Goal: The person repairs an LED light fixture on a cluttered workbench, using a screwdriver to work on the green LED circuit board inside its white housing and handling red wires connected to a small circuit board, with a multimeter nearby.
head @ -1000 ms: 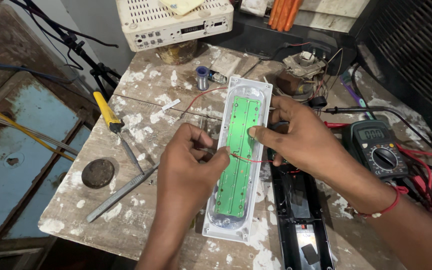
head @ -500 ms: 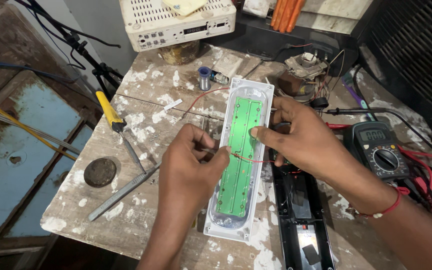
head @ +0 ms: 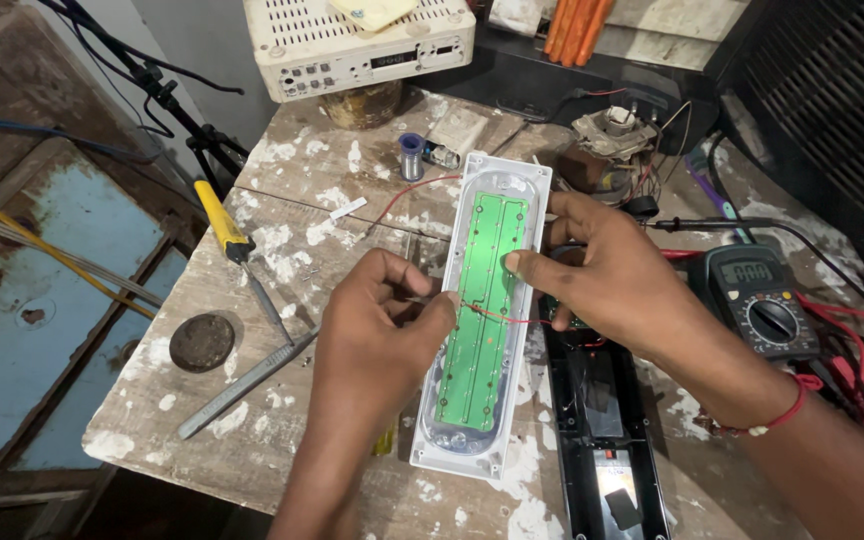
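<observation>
A long white plastic housing (head: pixel 467 440) lies lengthwise on the paint-spattered wooden table (head: pixel 282 420), with a green circuit board (head: pixel 482 350) set inside it. My left hand (head: pixel 377 335) rests at the housing's left edge, thumb and fingers pinching a thin red wire (head: pixel 497 317) that crosses the board. My right hand (head: pixel 617 280) grips the housing's right side, with fingertips pressing on the board's middle. A red thread circles my right wrist.
A multimeter (head: pixel 762 305) with red leads sits at the right. A black housing half (head: pixel 607 440) lies beside the white one. A yellow-handled screwdriver (head: pixel 224 222), a metal file (head: pixel 242 385), a round dark disc (head: pixel 201 341), a solder spool (head: pixel 410 155) and a white box (head: pixel 357 45) are around.
Both hands stay at the housing. The view has shifted only slightly, and the fingers have adjusted a little on the red wire.
</observation>
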### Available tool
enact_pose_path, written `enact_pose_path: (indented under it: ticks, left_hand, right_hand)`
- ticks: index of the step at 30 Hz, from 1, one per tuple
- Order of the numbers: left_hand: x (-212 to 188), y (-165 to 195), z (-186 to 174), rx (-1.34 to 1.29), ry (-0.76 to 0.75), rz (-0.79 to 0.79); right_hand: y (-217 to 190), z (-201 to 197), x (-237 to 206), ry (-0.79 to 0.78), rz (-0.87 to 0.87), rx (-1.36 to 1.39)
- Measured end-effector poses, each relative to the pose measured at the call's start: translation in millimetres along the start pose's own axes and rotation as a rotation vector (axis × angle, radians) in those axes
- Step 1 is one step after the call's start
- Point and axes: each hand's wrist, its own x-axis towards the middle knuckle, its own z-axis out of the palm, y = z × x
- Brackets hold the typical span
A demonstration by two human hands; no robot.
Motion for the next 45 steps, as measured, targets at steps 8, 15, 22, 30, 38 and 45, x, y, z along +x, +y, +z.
enact_pose_path:
  ticks: [8, 15, 22, 30, 38, 45]
  left_hand:
    - [-1, 1, 2, 0.12, 0.044, 0.018]
    - [-1, 5, 4, 0.172, 0.074, -0.029]
    - [-1, 5, 4, 0.169, 0.078, 0.042]
    - [-2, 10, 3, 0.205, 0.079, -0.017]
    - [-2, 14, 5, 0.36, 0.082, 0.012]
    - [-3, 15, 5, 0.365, 0.076, 0.062]
  right_hand:
    - [-3, 1, -2, 0.009, 0.03, -0.006]
    - [-3, 1, -1, 0.007, -0.01, -0.005]
    - [-6, 1, -4, 0.022, 0.022, -0.036]
    - [-1, 1, -1, 0.014, 0.01, -0.018]
    - [3, 1, 1, 0.004, -0.009, 0.0]
    - [9, 1, 2, 0.006, 0.0, 0.004]
